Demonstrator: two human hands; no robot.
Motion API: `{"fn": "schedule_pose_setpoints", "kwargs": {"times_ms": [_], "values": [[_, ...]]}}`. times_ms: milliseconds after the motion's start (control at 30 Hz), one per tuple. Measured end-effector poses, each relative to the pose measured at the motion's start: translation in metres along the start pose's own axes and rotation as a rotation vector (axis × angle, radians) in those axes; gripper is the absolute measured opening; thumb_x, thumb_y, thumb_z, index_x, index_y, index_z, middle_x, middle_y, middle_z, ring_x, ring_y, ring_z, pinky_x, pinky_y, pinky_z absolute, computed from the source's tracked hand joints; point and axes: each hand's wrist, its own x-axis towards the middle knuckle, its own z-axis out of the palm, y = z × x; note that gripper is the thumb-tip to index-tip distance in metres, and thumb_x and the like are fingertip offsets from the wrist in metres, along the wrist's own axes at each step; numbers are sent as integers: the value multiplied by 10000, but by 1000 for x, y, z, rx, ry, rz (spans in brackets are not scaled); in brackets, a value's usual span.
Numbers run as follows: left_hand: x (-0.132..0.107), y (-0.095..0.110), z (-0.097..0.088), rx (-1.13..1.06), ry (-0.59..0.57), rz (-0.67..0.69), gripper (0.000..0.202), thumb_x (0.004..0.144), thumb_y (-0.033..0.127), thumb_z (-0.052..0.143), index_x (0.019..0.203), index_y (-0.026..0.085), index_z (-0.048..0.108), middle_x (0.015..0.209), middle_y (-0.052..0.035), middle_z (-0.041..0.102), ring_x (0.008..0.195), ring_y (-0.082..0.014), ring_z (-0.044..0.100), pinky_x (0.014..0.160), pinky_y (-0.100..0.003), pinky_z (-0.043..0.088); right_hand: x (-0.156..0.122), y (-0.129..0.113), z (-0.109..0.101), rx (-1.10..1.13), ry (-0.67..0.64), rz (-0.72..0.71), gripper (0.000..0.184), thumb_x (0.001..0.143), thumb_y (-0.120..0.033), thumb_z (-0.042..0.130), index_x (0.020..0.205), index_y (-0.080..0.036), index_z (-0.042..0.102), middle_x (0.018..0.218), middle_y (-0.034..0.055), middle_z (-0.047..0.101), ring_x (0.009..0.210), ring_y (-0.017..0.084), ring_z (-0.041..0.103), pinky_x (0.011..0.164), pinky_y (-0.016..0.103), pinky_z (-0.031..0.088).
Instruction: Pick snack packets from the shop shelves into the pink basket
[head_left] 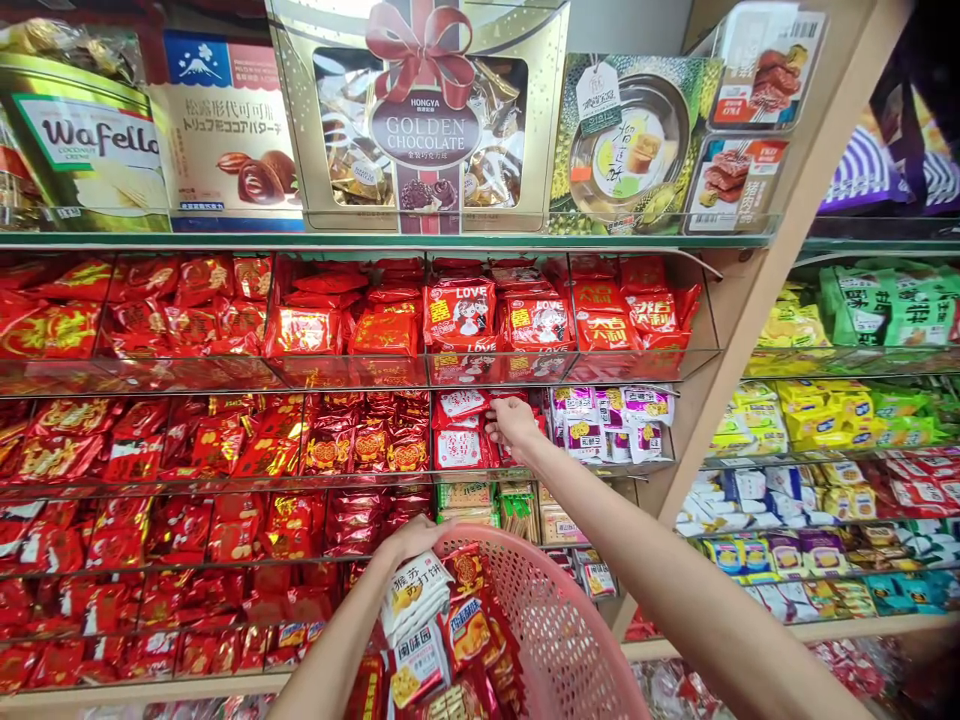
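Item under hand: the red-and-white packets point(459, 447), in a clear-fronted bin on the third shelf down, just right of the frame's centre. They stand on edge with their printed faces toward me and are packed close. As far as I can judge, their longer side runs left to right across the frame.

Relation: the bin lies above the pink basket point(570, 640) and a little to its left, at full reach of my right arm, which crosses the frame from the lower right corner up to centre. My right hand point(514, 425) is the nearer by far. It is in the bin at its right end, with the packets directly to its left in the frame.

Right hand: seen from the back, fingers curled in and narrow, tips down on the packets. I cannot tell whether one is pinched between finger and thumb — the fingers cover that spot.

Left hand point(411, 540): low in the frame, centre-left, closed over the near rim of the pink basket and bearing it. The wrapped snacks point(416, 600) heaped inside lie just under its knuckles, white ones on top and red-and-gold ones beside them.

Surroundings:
- Purple-and-white packets point(611, 420) fill the next bin to the right, just beside my right wrist.
- Red "LOVE" packets point(459, 312) sit on the shelf directly above.
- The Golden Chocolate gift box point(424, 120) stands on the top shelf, at upper centre.
- Red foil packs fill the bins across the whole left half — well apart from either hand.
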Motion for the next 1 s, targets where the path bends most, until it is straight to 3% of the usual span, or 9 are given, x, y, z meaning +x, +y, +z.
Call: {"fn": "schedule_pose_setpoints", "kwargs": {"times_ms": [100,267,667,867,1000], "values": [[-2,-1,0,7,8,4,625,581,781,502,682,169,572,923,-133,682,854,-290,625,750,-331,436,-1,2,1,83,-16,-6,202,896,-121,405,716,-211,398,489,-66,530,362,62,511,327,142,374],[-6,0,-1,8,-25,11,599,594,790,477,560,194,517,647,-77,651,742,-275,629,742,-336,436,-6,2,-2,204,-46,0,205,881,-115,434,703,-210,400,473,-49,550,426,77,563,376,132,407],[-11,3,1,14,-31,28,664,602,830,417,511,188,559,617,-79,652,699,-259,629,712,-334,445,-18,10,-43,253,-124,-41,117,843,-143,440,736,-189,457,531,-35,591,374,57,485,327,135,320],[-13,8,4,21,-27,23,714,589,866,366,515,184,566,573,-81,634,661,-260,631,697,-341,450,-26,20,-65,174,-161,-45,145,831,-207,461,710,-216,382,438,-94,442,354,53,401,323,133,212],[-13,8,5,21,-9,1,733,573,868,390,627,170,607,729,-112,688,748,-280,644,693,-338,454,-35,27,-78,65,-251,8,183,792,-256,557,697,-206,408,445,-101,421,362,45,354,344,140,187]]}}
